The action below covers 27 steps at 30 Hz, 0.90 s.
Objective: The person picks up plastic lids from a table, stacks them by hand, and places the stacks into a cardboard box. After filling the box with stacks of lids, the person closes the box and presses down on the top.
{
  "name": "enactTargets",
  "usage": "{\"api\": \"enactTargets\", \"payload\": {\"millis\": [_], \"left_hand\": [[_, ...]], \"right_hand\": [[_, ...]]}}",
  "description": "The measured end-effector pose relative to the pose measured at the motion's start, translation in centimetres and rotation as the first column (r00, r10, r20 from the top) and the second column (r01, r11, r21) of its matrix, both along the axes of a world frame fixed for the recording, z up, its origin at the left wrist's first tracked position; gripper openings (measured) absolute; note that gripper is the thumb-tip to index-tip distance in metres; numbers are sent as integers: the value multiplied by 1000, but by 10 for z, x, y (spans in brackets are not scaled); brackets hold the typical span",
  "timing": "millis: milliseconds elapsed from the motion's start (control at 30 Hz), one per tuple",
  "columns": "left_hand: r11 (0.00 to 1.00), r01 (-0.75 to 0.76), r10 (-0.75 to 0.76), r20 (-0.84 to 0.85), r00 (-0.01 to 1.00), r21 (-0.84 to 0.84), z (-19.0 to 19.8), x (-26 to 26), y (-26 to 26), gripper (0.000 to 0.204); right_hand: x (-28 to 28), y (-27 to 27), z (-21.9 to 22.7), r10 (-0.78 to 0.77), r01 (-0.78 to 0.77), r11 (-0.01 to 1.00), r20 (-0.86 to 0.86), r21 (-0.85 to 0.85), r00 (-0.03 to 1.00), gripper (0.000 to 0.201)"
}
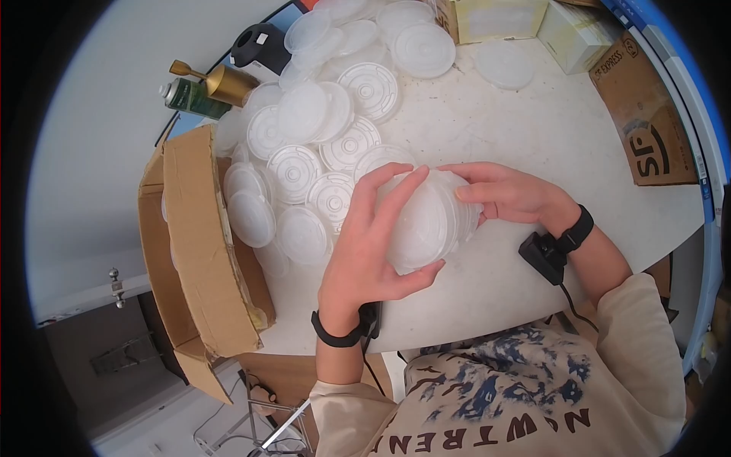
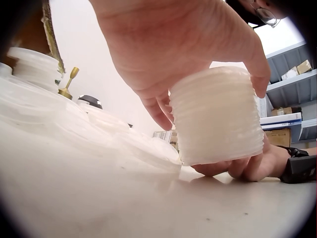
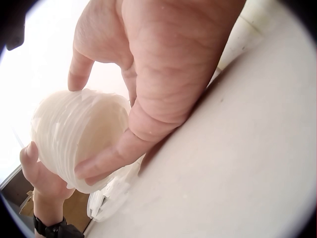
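Note:
Both hands hold a stack of translucent plastic lids [image 1: 424, 225] just above the table near the person. The left hand [image 1: 369, 244] spans one end of it, fingers over the far side and thumb at the near side. At the opposite end, the right hand [image 1: 509, 194] grips with its thumb and fingers at the rims. In the left wrist view the ridged side of the stack [image 2: 218, 116] shows under the left palm [image 2: 173, 44]. Seen from the right wrist, a digit of the right hand [image 3: 148, 84] lies across the end of the stack [image 3: 74, 134].
Many loose lids [image 1: 295, 174] spread over the left and far table [image 1: 487, 137]. An open cardboard box [image 1: 202, 244] stands at the left edge, with lids beside it. Behind are a green can [image 1: 190, 97], a gold-coloured pot [image 1: 228, 84] and a black object [image 1: 260, 47]. Another carton [image 1: 643, 114] sits far right.

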<state>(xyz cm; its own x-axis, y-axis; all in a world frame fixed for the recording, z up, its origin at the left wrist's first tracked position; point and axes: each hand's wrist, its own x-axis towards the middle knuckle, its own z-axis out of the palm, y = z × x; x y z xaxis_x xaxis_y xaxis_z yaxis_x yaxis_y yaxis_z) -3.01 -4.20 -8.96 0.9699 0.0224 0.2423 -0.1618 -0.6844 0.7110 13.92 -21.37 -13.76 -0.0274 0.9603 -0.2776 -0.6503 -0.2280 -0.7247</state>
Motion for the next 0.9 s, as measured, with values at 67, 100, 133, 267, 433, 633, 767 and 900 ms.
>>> {"api": "enactTargets", "payload": {"millis": [67, 100, 133, 267, 433, 633, 767, 900], "left_hand": [[1000, 10, -10, 6, 1000, 18, -1, 0, 0, 94], [999, 19, -19, 12, 1000, 35, -2, 0, 0, 95], [999, 19, -20, 12, 1000, 36, -2, 0, 0, 95], [997, 29, -31, 26, 999, 74, -1, 1, -1, 95], [996, 39, -41, 22, 999, 75, -1, 1, -1, 94], [1000, -3, 2, 51, 999, 9, 0, 1, -4, 97], [999, -50, 53, 130, 990, -21, 0, 2, -1, 95], [998, -62, 66, 150, 987, -32, -4, 3, 2, 96]], "right_hand": [[2, 0, 0, 1, -1, 1000, -7, 11, 1000, 54], [3, -1, 1, 27, -27, 1000, -20, 8, 999, 58], [4, -1, 1, 53, -53, 999, -33, 6, 998, 61], [2, 0, 0, 30, -31, 999, 12, 39, 999, 54], [2, -1, -4, 39, -39, 997, -9, 62, 999, 54], [8, -6, -12, 82, -45, 982, -206, 182, 975, 61], [8, -5, -7, 92, -29, 976, -284, 218, 954, 64], [7, -5, -7, 76, -52, 971, -95, 232, 993, 66]]}}
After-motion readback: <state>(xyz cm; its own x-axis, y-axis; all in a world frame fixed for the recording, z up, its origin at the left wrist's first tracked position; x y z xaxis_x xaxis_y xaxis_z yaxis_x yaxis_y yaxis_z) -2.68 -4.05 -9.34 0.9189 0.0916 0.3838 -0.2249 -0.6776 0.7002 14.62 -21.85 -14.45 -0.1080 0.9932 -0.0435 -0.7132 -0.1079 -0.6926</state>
